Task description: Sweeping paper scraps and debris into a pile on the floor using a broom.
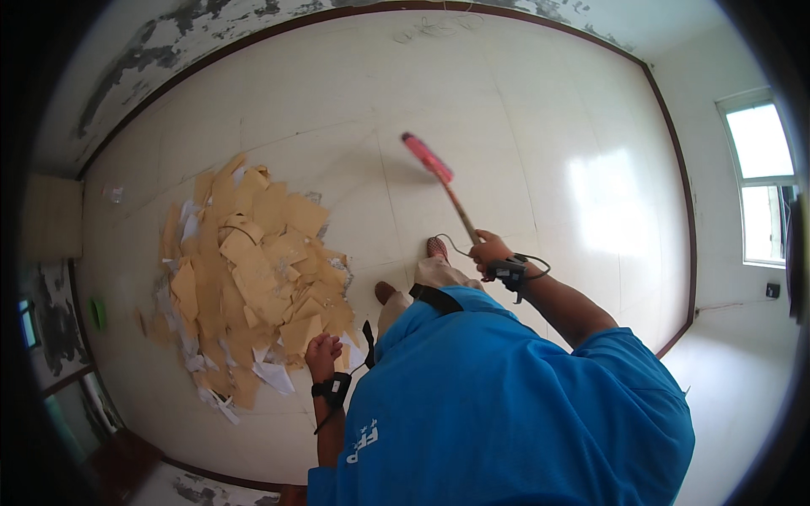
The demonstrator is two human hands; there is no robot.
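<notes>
My right hand [491, 252] is wrapped around the handle [461, 210] of a broom. Its pinkish-red head [428, 158] is slightly blurred and points away from me over the tiled floor, to the right of a large paper pile. Torn brown paper or thin cardboard pieces [272, 259] make up most of this heap, with white sheets [276, 376] around its edges. Loosely curled and holding nothing visible, my left hand [324, 351] appears over the pile's near right edge. Both wrists wear black strapped devices with cables.
Pale tiles [557, 114] stretch to the dark skirting at the walls. A clear plastic bottle [114, 193] and a green object [96, 314] lie left of the heap. Thin wire [436, 28] is tangled by the far wall, whose paint peels. A window [759, 177] is at right.
</notes>
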